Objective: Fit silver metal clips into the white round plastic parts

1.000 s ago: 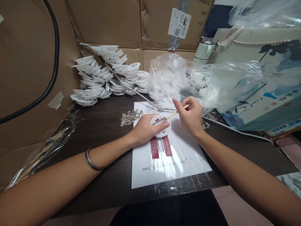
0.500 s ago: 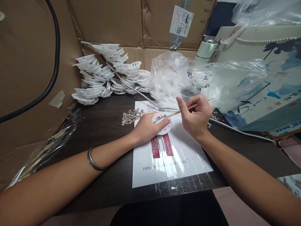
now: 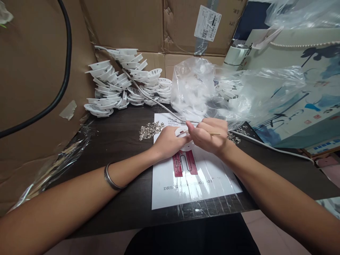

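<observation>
Pinning the disc flat on the sheet, left hand steadies it; right hand pinches a stick against it.

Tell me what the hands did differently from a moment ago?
The right hand dropped lower and moved left over the white disc, tipping the thin wooden stick flatter. The left hand kept pressing the disc on the white sheet. The disc stacks stayed put.

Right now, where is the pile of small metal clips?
The pile of small metal clips lies on the dark table, just left of the white sheet, beside the left hand.
</observation>
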Demonstrator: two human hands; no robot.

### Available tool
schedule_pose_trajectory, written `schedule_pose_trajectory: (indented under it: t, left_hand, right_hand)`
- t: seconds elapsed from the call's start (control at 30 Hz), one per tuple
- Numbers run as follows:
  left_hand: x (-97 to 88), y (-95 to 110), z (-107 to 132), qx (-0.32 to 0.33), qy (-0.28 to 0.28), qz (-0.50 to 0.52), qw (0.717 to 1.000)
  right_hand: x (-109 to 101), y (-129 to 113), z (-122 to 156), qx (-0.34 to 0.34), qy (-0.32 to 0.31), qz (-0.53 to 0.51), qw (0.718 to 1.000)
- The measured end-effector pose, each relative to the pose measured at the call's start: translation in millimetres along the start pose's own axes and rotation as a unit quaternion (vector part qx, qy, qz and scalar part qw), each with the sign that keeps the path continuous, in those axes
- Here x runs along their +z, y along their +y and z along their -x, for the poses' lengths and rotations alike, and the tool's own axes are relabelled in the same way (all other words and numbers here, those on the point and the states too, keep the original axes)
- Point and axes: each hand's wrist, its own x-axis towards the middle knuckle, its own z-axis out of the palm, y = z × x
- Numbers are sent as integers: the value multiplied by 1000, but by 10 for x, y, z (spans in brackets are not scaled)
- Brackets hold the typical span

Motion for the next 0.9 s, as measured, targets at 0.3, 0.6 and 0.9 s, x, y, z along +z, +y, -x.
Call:
schedule_pose_trajectory:
  t: [0.3,0.6,0.9]
  left_hand:
    - [-6,-13,-58,-29,-23,5,999]
    - [-18,-34,6,-19,2,26,999]
    - [-10,1,27,7,-42,95,995]
  right_hand:
    - [28,110,55,-44,14,-16,999]
    - [9,90,-16,289,394,-209,847]
    - [53,44,-19,365,286,-282,840]
